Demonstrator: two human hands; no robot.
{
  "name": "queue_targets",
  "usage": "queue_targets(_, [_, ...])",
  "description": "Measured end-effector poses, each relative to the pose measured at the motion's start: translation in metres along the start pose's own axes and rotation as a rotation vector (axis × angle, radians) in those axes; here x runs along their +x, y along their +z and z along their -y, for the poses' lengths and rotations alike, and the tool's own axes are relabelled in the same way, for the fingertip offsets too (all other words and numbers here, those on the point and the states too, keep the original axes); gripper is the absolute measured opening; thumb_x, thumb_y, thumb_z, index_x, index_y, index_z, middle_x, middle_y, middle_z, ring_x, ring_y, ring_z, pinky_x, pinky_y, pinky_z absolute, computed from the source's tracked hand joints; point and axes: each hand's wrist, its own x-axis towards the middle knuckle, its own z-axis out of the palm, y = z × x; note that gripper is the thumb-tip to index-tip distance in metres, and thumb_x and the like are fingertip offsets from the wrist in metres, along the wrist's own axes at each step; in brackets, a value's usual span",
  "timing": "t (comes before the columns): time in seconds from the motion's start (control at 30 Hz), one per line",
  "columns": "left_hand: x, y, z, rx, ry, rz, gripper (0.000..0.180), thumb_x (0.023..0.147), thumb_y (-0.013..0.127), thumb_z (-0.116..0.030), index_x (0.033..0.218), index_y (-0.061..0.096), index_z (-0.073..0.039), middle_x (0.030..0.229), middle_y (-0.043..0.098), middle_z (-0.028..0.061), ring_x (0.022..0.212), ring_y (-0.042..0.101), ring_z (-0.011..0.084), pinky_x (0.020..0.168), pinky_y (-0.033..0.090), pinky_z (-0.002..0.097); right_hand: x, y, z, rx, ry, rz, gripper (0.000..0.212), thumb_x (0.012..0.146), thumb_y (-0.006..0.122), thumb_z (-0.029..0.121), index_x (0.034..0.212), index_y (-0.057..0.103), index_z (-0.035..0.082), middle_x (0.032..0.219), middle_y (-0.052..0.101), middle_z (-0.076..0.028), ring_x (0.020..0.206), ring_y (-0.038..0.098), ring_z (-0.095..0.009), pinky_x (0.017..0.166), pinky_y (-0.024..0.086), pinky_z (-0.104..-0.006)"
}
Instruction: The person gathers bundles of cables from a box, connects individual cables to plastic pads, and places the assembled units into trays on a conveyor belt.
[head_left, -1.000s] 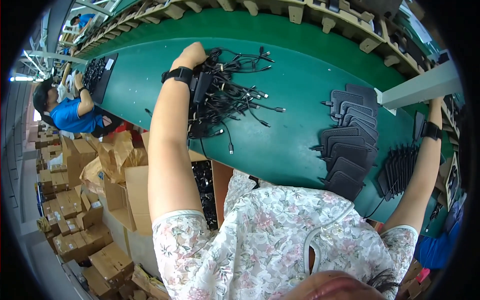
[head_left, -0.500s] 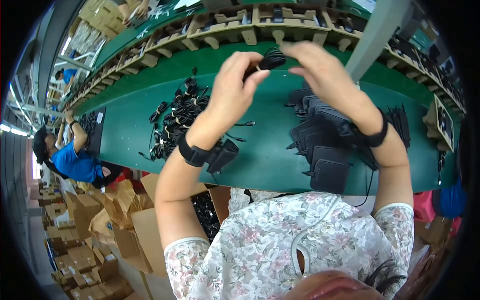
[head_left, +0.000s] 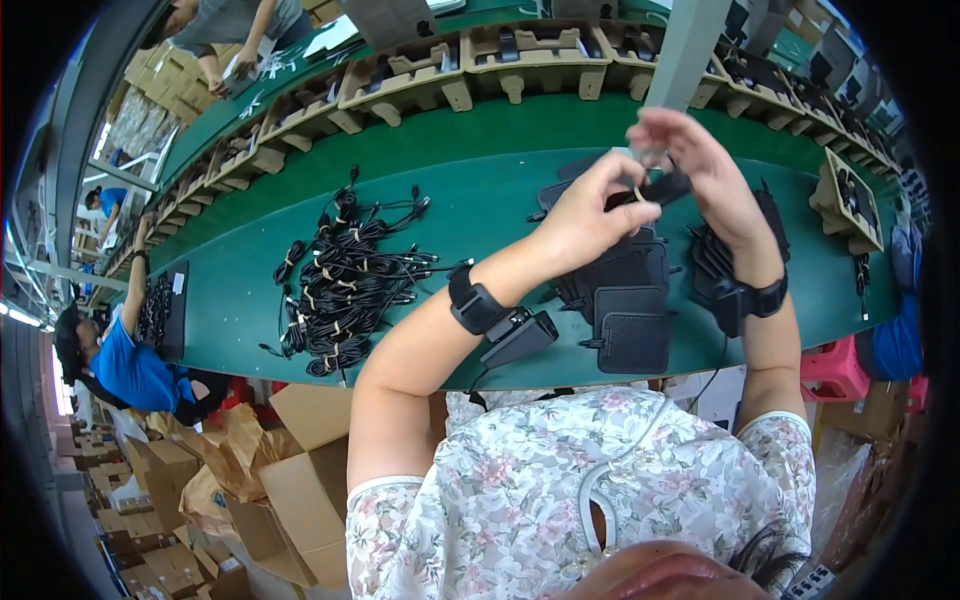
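Over the flat black pieces, my left hand (head_left: 590, 215) pinches a coiled black cable (head_left: 666, 187) with a pale tie around it. My right hand (head_left: 715, 175) is raised close beside the coil, its fingers apart and somewhat blurred; whether it touches the cable is hard to see. Below the hands lie overlapping flat black square pieces (head_left: 635, 340) with short plug-like stubs. Another black stack (head_left: 712, 258) sits under my right wrist. To the left spreads a heap of tied black cables (head_left: 350, 265). Both wrists wear black straps with small devices.
A row of brown molded trays (head_left: 400, 85) runs along the far side of the green table (head_left: 230, 300). A grey post (head_left: 685, 60) rises beyond my right hand. Open cartons (head_left: 300, 500) and a pink stool (head_left: 835, 370) stand below. Two co-workers sit left (head_left: 130, 350) and far left (head_left: 240, 40).
Both hands have moved right and nearer, carrying the coiled cable from beside the trays to above the black pieces. The view has shifted as well.
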Motion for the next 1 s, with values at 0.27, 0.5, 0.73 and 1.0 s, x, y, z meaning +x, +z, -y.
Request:
queue_targets(0.27, [0.002,0.03,-0.027,0.805,0.297,0.044,0.04,0.074,0.061,0.001,0.11,0.044,-0.003,0.09,0.054,0.0138,0.083,0.054,0.0308,0.076,0.046,0.0382,-0.036,-0.021,0.045,-0.603,-0.027,0.513,0.046,0.088,0.057,0.014,0.128,0.043,-0.001,0.117,0.057,-0.013,0.106,0.054,-0.024,0.094,0.041,-0.0347])
queue_targets(0.5, [-0.017,-0.014,-0.011,0.774,0.431,-0.231,0.06,0.071,0.062,0.005,0.125,0.038,0.0,0.113,0.046,0.0209,0.104,0.047,0.0381,0.091,0.04,0.0427,-0.01,-0.052,0.073,-1.135,0.345,0.095,0.035,0.093,0.052,0.02,0.121,0.049,-0.001,0.101,0.059,-0.015,0.089,0.058,-0.022,0.079,0.045,-0.0309])
queue_targets(0.73, [-0.051,-0.049,0.036,0.814,0.062,-0.35,0.058,0.073,0.064,0.003,0.125,0.039,0.0,0.118,0.045,0.022,0.11,0.045,0.0394,0.093,0.039,0.0428,0.101,-0.157,0.048,-1.479,0.044,-0.073,0.029,0.095,0.048,0.019,0.112,0.055,-0.003,0.111,0.059,-0.018,0.098,0.059,-0.024,0.084,0.045,-0.0321])
queue_targets(1.0, [-0.064,-0.06,0.033,0.803,-0.048,-0.395,0.054,0.075,0.064,0.003,0.123,0.041,0.001,0.115,0.047,0.0219,0.107,0.046,0.0385,0.092,0.041,0.0419,0.22,-0.192,-0.03,-1.056,-0.463,0.154,0.02,0.082,0.058,0.02,0.096,0.059,0.005,0.088,0.063,-0.018,0.083,0.061,-0.032,0.073,0.048,-0.0421])
